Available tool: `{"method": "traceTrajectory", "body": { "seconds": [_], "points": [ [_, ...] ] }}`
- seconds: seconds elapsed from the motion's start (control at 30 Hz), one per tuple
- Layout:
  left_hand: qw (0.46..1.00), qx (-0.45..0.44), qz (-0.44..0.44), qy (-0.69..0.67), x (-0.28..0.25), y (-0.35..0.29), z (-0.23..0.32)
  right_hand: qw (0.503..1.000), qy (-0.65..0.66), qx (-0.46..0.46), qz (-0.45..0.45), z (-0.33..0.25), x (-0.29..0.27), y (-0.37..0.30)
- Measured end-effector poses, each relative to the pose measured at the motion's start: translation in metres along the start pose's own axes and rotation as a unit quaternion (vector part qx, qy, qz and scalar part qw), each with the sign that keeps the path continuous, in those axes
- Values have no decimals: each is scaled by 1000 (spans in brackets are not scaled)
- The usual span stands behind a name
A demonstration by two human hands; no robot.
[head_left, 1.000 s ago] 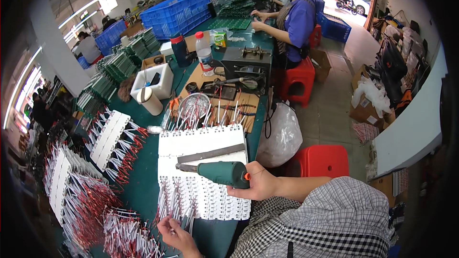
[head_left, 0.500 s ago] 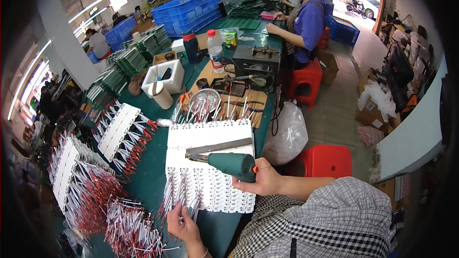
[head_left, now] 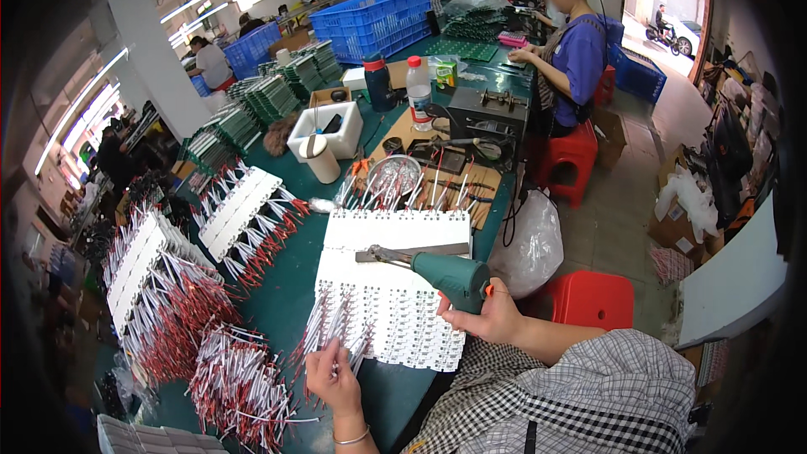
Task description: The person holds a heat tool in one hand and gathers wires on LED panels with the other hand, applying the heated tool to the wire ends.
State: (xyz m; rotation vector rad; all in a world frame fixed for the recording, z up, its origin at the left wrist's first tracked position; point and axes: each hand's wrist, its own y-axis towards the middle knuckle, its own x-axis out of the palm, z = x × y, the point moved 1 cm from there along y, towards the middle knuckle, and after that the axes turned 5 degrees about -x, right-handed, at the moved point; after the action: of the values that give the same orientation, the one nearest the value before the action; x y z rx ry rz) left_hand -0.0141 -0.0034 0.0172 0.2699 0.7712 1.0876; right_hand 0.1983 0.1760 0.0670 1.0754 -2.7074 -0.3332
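Observation:
My right hand (head_left: 498, 316) is closed round a dark green soldering gun (head_left: 451, 280), its metal tip pointing left over a flat grey metal bar (head_left: 437, 250). The bar lies across a white panel (head_left: 395, 231). Below it, rows of small white boards (head_left: 424, 336) line the panel's near part, with white and red wires (head_left: 324, 319) standing along its left side. Beside those wires, my left hand (head_left: 334, 377) is pinched on what looks like a white wire, mostly hidden by the fingers. More wires stick out past the panel's far edge, near a round metal dish (head_left: 395, 175).
Wired white panels (head_left: 151, 261) and a heap of loose wires (head_left: 239, 387) lie to the left. Farther back are a white foam box (head_left: 340, 130), a bottle (head_left: 419, 97) and a black machine (head_left: 487, 113). A red stool (head_left: 593, 298) stands at right; a co-worker (head_left: 576, 59) sits beyond.
The whole view has shifted, so the scene sits farther right. Against the bar, the soldering gun's tip has moved right. My left hand stays beside the wires, fingers still pinched.

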Motion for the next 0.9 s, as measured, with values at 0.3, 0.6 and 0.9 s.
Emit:
{"method": "traceTrajectory", "body": {
  "seconds": [0.3, 0.6, 0.9],
  "points": [
    [999, 12, 27, -21, -4, 2, -2, 997, 54, 49, -2, -8, 16, 2],
    [911, -260, 87, -309, -23, 12, -11, 998, 37, 31, 34, 2, 22, 8],
    [900, -223, 76, -366, -37, 11, -4, 998, 54, -7, -39, 11, 49, 18]
  ]
}}
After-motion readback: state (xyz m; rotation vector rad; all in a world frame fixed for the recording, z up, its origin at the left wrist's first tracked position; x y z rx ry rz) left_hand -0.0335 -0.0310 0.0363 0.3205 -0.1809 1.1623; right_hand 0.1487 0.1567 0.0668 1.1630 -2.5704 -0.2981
